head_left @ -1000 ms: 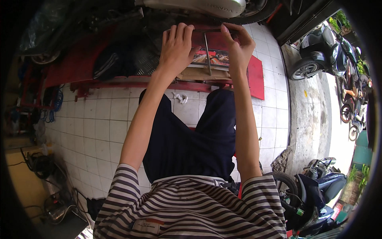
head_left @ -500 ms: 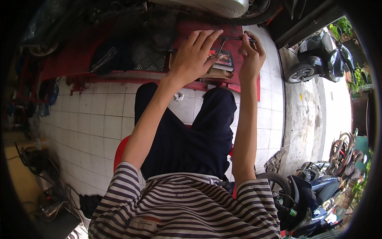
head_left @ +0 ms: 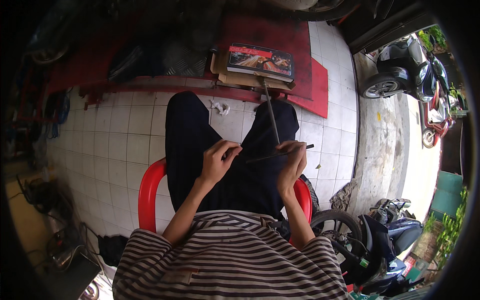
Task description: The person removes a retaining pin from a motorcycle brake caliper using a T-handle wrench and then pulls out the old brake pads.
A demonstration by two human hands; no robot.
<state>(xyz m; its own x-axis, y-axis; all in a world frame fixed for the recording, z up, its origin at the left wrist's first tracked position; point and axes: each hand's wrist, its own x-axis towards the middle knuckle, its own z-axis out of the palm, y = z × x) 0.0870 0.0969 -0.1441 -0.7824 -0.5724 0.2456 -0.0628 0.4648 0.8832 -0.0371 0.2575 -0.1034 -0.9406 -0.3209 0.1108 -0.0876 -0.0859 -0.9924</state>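
In my right hand (head_left: 291,162) I hold a T-handle wrench (head_left: 271,114), with my fingers closed around it where the crossbar meets the long shaft. The shaft points away from me, its far end near the front of the box on the red platform. The crossbar lies across above my dark trousers, its left end free. My left hand (head_left: 218,161) is apart from the wrench, just left of the crossbar, with thumb and fingers pinched together. Whether it holds something small I cannot make out. Both hands are over my lap.
A flat printed box (head_left: 261,61) sits on opened brown cardboard (head_left: 227,79) on the red platform (head_left: 300,85). Crumpled white paper (head_left: 220,107) lies on the tiled floor (head_left: 125,125). I sit on a red chair (head_left: 150,192). Parked motorcycles (head_left: 395,72) stand to the right.
Both hands have come down from over the platform to my lap, bringing the wrench along. My left hand has left the wrench; my right hand still has it. The printed box is now uncovered.
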